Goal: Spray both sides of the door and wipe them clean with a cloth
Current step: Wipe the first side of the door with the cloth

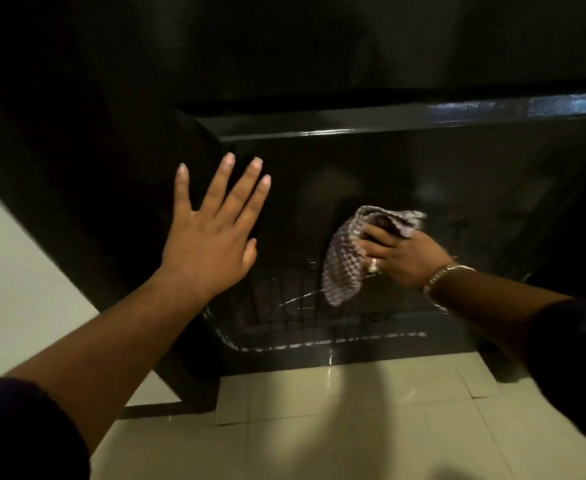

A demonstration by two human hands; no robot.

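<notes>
Head view, looking down at the lower part of a dark, glossy door point(319, 174) that fills the upper and middle frame. Door stands upright, long axis vertical; bottom edge meets the pale tiled floor point(336, 427). A recessed lower panel is visible, bounded above by a horizontal rail with a bright reflection towards the right. Left hand point(208, 244): fingers straight and spread, palm flat against the door at the left border of the panel, fingertips pointing up; holds nothing. Right hand point(399, 254): fingers curled into a bunched checked cloth point(347, 258), pressing it on the panel; ring on one finger, chain bracelet point(445, 275) at the wrist. Cloth is crumpled, long axis roughly vertical, one end hanging below the hand. Wet streaks and drip lines point(302, 341) show on the panel's lower part, below the cloth. Pale wall point(14, 265) at left.
</notes>
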